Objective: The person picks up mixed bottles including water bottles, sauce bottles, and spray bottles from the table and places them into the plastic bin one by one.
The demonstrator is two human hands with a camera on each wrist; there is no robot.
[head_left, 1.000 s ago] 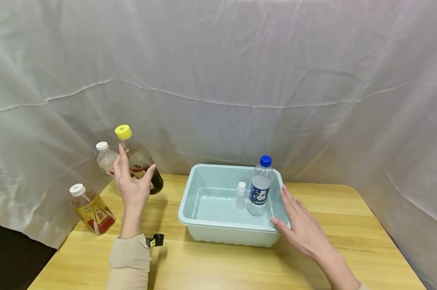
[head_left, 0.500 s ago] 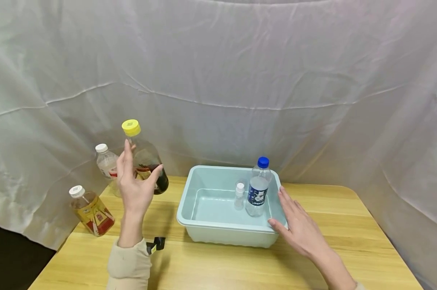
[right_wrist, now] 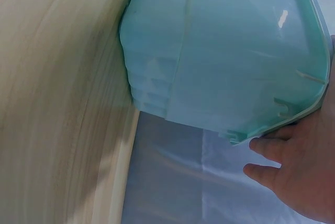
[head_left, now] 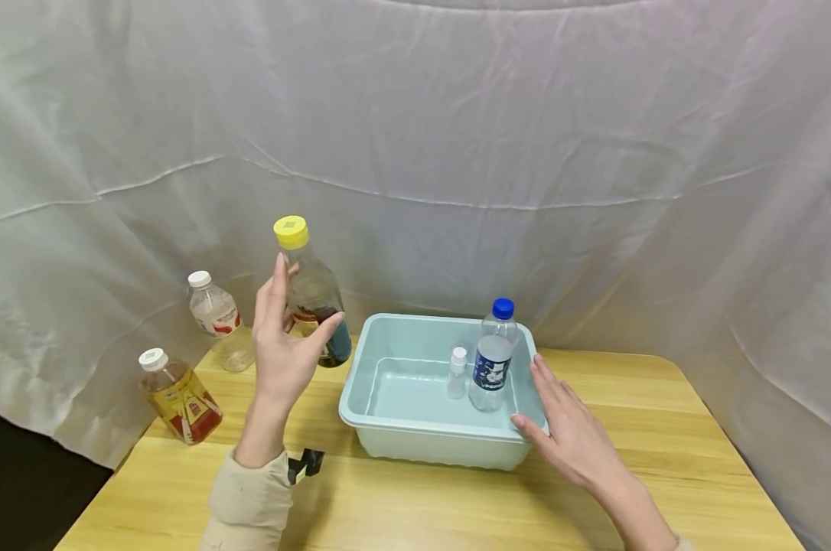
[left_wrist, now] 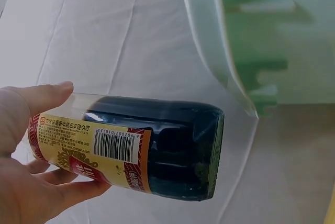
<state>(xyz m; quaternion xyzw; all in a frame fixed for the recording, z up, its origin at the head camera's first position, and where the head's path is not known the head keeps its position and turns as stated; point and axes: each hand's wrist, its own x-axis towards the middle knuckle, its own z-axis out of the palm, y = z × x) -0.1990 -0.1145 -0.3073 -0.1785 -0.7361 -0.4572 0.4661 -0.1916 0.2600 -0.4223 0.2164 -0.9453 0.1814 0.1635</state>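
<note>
My left hand [head_left: 285, 356] holds a yellow-capped bottle of dark liquid [head_left: 315, 287] between thumb and fingers, raised above the table and tilted. In the left wrist view the bottle [left_wrist: 180, 148] shows a yellow and red label with a barcode, and its base points toward the basin. The light blue plastic basin [head_left: 436, 448] stands at mid-table. Straight fingers of my right hand [head_left: 577, 436] rest on its right rim, the thumb near the front corner. Inside the basin stand a blue-capped bottle [head_left: 491, 371] and a small white-capped bottle [head_left: 457, 375].
At the left of the wooden table [head_left: 415, 513] stand a clear white-capped bottle [head_left: 216, 314] and a bottle with a yellow and red label [head_left: 184, 405]. A pale cloth curtain [head_left: 415, 153] hangs behind the table and at both sides.
My left hand has carried the yellow-capped bottle up and rightward, closer to the basin, uncovering the clear bottle behind it. My right hand stays at the basin's rim.
</note>
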